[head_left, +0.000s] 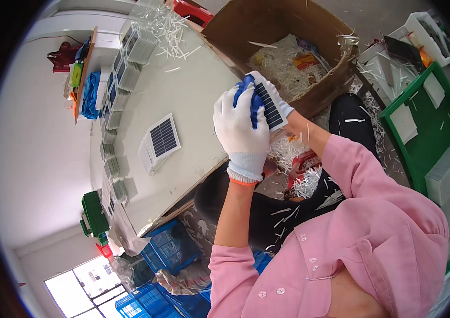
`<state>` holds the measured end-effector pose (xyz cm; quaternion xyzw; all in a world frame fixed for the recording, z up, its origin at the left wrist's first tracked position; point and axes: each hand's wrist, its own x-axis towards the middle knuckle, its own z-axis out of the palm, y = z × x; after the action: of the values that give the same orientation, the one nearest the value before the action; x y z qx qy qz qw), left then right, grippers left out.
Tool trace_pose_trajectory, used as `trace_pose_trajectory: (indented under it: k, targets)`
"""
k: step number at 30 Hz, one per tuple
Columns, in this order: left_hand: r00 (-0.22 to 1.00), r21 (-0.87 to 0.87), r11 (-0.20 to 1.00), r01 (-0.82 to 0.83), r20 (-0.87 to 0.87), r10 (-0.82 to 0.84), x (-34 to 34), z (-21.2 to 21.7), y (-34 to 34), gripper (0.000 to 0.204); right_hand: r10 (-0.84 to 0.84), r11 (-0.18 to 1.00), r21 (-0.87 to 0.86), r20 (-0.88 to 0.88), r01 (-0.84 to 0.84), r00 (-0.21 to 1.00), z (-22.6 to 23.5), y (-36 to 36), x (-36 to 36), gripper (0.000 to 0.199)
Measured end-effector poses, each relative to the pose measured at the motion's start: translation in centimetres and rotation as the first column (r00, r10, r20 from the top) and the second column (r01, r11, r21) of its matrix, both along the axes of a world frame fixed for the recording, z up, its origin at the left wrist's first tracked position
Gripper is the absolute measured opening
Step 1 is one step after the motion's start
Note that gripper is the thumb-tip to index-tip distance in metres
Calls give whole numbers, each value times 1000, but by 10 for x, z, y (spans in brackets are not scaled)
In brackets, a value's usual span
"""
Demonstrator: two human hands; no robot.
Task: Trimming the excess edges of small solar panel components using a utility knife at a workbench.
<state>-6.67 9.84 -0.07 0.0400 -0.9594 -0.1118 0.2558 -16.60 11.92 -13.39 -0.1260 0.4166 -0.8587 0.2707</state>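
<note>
Two hands, the left hand (242,124) and right hand (268,85), clasped a solar panel (271,106) near the counter's (198,100) edge; slackened fingers might have dropped it among paper shreds (309,185).

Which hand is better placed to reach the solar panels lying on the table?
Probably the left hand: it's nearer those solar panels, while the right hand sits behind the held panel.
</note>
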Motion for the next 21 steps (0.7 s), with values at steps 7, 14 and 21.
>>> trace_pose_trajectory:
  k: [7, 14, 21]
  targets:
    - [984, -109, 983, -146, 89, 156, 13, 11, -12, 42, 351, 922, 238, -190, -304, 917, 15, 102, 21, 15]
    - [986, -12, 989, -149, -75, 148, -3, -6, 3, 34, 451, 875, 358, -356, -326, 819, 28, 116, 43, 16]
    - [974, -50, 975, -216, -86, 211, -1, -3, 9, 35, -138, 940, 248, -352, 235, 926, 17, 108, 91, 34]
